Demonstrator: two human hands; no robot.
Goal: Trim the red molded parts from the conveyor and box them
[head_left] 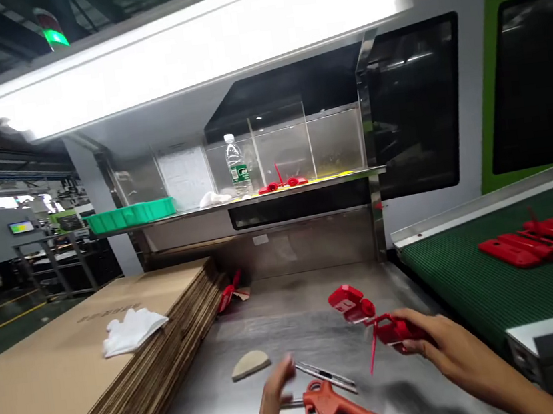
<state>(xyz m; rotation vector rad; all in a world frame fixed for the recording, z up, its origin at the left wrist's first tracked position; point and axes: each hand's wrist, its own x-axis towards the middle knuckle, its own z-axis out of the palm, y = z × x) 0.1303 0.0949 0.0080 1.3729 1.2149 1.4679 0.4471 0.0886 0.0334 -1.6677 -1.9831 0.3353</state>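
At least two red pieces (390,333) are held by the right hand (438,338) of two; one orange air gun (328,400) and one half-round pad (250,365) are seen near, one bottle (238,168) and one green tray (131,216) far, one cardboard stack (75,373) left.

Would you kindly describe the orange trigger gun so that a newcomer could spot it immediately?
Find the flat steel worktop between the brown cardboard stack and green ribbed conveyor. On its near part, beside the left hand, lies the orange trigger gun. Its bulky orange body distinguishes it from the slim silver tool beyond.
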